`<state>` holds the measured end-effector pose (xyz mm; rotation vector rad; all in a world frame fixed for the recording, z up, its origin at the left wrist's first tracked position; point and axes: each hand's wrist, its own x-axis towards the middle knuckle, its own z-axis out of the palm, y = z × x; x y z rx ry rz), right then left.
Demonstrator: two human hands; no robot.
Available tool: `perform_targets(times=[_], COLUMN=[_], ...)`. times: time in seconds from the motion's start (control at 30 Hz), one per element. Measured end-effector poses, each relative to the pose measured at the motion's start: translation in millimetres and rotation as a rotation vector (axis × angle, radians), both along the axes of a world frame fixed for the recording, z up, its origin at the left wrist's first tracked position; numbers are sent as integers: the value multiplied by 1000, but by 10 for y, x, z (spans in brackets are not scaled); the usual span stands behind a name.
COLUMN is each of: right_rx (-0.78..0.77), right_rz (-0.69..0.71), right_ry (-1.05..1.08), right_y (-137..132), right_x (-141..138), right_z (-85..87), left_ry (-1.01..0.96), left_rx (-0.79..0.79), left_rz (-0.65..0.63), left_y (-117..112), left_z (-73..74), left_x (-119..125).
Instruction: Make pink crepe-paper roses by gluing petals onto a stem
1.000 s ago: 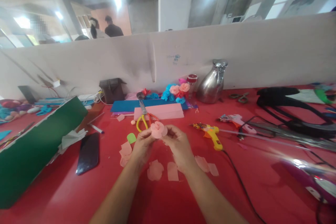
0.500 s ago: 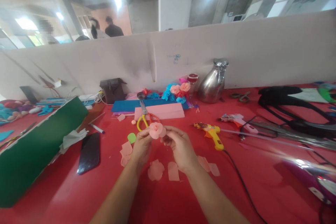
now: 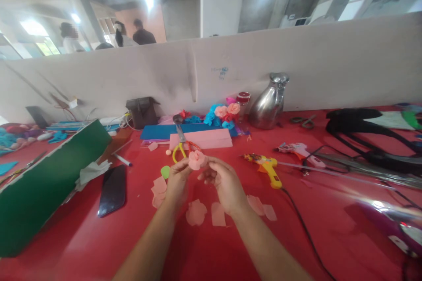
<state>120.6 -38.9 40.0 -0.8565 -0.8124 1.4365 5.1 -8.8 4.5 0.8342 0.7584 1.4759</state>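
Both my hands are raised over the red table [image 3: 99,246] at its middle. My left hand [image 3: 178,180] pinches a small pink paper rose [image 3: 196,159] from the left. My right hand [image 3: 222,182] has its fingers curled against the rose's right side, pressing a petal. Several loose pink paper petals [image 3: 196,213] lie on the table under and beside my wrists. Yellow-handled scissors [image 3: 181,142] lie just behind the rose, on a folded pink paper sheet [image 3: 211,139].
A yellow glue gun [image 3: 268,169] with a black cord lies right of my hands, a second glue gun [image 3: 298,149] beyond it. A green roll [image 3: 49,182] and a dark phone [image 3: 112,191] lie left. Finished paper flowers [image 3: 224,114], a metal jug [image 3: 268,103] and a partition stand behind.
The rose and both hands rose slightly and my fingers shifted around the flower, closing it in tighter. The view drifted a little.
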Motion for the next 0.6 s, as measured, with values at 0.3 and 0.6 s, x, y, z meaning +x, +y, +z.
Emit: perform_targets(times=[0.3, 0.6], right_rx=[1, 18], right_rz=[69, -5], right_ry=[-28, -151], right_y=[3, 14], right_x=[-33, -28], right_z=[-27, -17], left_ry=[-80, -363], left_rx=[-47, -217], left_rz=[-45, -266], left_y=[3, 15], left_z=[0, 13], left_x=[16, -57])
